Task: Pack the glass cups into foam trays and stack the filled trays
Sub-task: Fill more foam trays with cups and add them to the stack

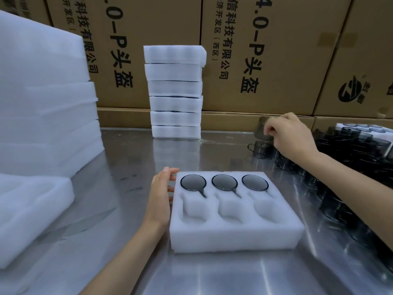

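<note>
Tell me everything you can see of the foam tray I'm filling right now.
The foam tray is a thick white block lying flat on the steel table, near the front edge. It has six round pockets in two rows, each with a handle slot. The far row holds three dark glass cups; the near three pockets are empty. The left hand rests straight fingers against its left side.

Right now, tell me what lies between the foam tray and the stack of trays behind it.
In the head view, only bare metal table separates the foam tray from the stack.
</note>
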A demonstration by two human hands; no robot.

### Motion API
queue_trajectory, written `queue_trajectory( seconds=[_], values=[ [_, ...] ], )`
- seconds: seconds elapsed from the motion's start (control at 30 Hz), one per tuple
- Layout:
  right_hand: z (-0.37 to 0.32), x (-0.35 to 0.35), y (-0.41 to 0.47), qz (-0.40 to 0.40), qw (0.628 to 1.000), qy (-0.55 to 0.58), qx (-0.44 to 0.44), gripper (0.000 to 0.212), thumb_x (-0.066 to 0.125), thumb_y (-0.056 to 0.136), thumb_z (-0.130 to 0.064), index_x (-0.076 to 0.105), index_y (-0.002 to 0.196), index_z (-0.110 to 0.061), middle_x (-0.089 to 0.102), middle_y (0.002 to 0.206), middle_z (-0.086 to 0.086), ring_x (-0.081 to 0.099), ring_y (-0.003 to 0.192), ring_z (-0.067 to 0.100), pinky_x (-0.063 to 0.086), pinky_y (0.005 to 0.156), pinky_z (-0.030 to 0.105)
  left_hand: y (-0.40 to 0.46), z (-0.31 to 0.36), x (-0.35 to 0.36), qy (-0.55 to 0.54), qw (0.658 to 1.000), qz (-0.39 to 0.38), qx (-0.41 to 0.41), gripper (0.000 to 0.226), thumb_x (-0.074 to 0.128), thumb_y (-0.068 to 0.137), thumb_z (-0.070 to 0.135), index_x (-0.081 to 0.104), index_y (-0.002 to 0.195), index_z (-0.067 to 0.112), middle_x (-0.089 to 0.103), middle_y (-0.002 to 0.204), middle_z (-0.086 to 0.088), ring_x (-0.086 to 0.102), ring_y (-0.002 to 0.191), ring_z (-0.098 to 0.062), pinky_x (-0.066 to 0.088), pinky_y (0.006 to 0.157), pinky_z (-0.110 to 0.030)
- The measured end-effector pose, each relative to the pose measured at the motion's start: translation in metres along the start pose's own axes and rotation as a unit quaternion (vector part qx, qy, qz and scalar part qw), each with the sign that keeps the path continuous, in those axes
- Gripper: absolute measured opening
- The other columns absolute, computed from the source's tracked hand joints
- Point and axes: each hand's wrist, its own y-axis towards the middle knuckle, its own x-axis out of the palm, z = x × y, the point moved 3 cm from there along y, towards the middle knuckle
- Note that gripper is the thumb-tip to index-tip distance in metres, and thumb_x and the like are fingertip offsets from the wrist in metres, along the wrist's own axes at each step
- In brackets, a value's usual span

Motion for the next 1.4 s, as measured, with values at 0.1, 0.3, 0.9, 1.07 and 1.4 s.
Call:
queue_trajectory(
  seconds=[0.1,0.3,0.9,1.07,1.4],
  values=[
    [-0.053,-0.022,-0.024,0.019,0.990,0.139,-0.033,0.031,0.058,0.088,-0.010,0.051,0.113,-0.027,0.058,0.096,-0.004,0.047,0.094,0.011,0.039,0.071,0.031,0.002,-0.002,-0.002,0.005,1.000,0.004,0.003,0.038,0.042,0.092,0.052,0.063,0.099,0.021,0.056,0.118,-0.014,0.056,0.087,-0.021,0.047,0.074,-0.033],
    [-0.141,-0.046,-0.100,-0.007,0.948,0.207,-0.241,0.029,0.058,0.082,-0.004,0.068,0.106,-0.014,0.067,0.087,-0.005,0.057,0.091,0.023,0.051,0.068,0.036,0.000,0.002,-0.002,0.034,0.999,-0.005,0.024,0.041,0.033,0.099,0.042,0.061,0.107,0.015,0.056,0.118,-0.016,0.058,0.093,-0.026,0.046,0.072,-0.032],
    [-0.151,-0.026,-0.140,-0.082,0.929,0.309,-0.188,0.014,0.048,0.091,-0.018,0.059,0.095,-0.024,0.052,0.094,-0.021,0.041,0.103,0.011,0.048,0.071,0.044,-0.008,0.004,-0.001,0.071,0.996,-0.026,0.053,0.032,0.034,0.099,0.042,0.064,0.089,0.037,0.049,0.108,0.007,0.057,0.082,0.007,0.043,0.073,-0.024],
    [-0.149,-0.023,-0.143,-0.116,0.922,0.316,-0.193,0.012,0.043,0.093,-0.018,0.053,0.094,-0.026,0.049,0.092,-0.019,0.041,0.101,0.013,0.044,0.079,0.039,-0.010,0.007,0.000,0.110,0.990,-0.036,0.077,0.029,0.033,0.100,0.035,0.061,0.091,0.036,0.053,0.083,0.038,0.044,0.115,-0.015,0.036,0.100,-0.032],
    [-0.152,-0.020,-0.148,-0.130,0.935,0.269,-0.191,0.009,0.042,0.094,-0.027,0.049,0.095,-0.032,0.047,0.091,-0.018,0.037,0.097,0.003,0.044,0.074,0.032,-0.015,0.004,-0.004,0.100,0.993,-0.048,0.051,0.028,0.038,0.096,0.040,0.065,0.100,0.033,0.048,0.112,0.011,0.047,0.117,-0.009,0.035,0.109,-0.040]
  ],
)
